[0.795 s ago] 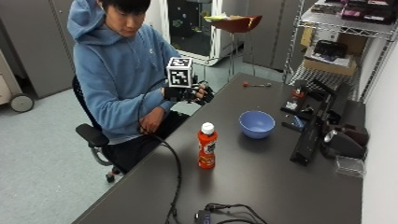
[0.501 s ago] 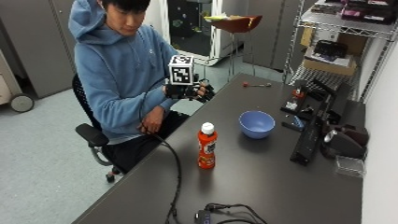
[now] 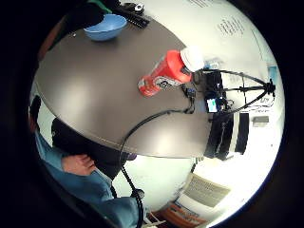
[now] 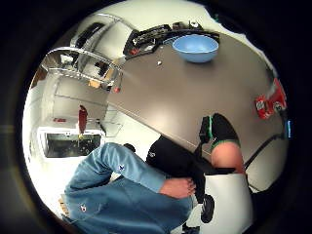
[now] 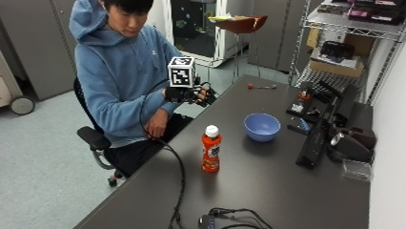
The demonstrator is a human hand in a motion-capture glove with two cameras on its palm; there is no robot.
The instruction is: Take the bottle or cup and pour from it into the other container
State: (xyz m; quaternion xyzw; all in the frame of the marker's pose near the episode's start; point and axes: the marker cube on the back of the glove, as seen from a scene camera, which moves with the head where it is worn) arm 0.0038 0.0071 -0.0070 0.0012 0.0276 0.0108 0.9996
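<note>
On the table (image 5: 266, 191) an orange bottle (image 5: 211, 149) with a white cap and a printed label is standing upright. A blue bowl (image 5: 262, 126) is sitting near the bottle, on the side toward the wire shelf (image 5: 342, 52), apart from it. The gloved right hand (image 5: 190, 94) is hovering above the table edge, beyond the bottle from the camera and well apart from it, holding nothing; its fingers are hanging loosely spread. The bare hand (image 5: 156, 129) is resting in the person's lap.

The outside view is alone in showing the gloved hand and the shelf. The little finger side palm view is showing the bottle (image 3: 166, 72) with its cap and label close up, the bowl (image 3: 105, 26) beyond it, a cable (image 3: 142, 128) running over the table toward the bottle, and the bare hand (image 3: 78, 165) below the table edge. The thumb side palm view is showing the bowl (image 4: 195, 48) plainly and only part of the bottle (image 4: 269, 101).

Against the earlier frames, the gloved hand is keeping much the same raised position; bottle and bowl are standing unmoved.
</note>
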